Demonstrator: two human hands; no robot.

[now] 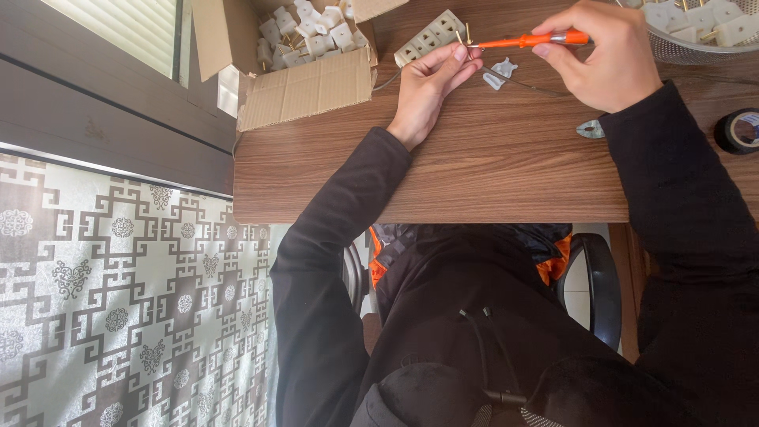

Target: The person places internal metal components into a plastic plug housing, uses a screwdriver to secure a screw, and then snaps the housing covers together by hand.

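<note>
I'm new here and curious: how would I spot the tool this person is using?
Start at the wooden table, then go to the right hand near its far edge. It grips an orange-handled screwdriver, the only bright orange thing among white plug parts.

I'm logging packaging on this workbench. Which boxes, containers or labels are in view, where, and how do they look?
Cardboard box: table's far left corner, brown, flaps open, full of white plug parts.
Mesh basket: top right edge, silvery wire, holding white parts.
Tape roll: right edge, black, round.
No screens or signs.
</note>
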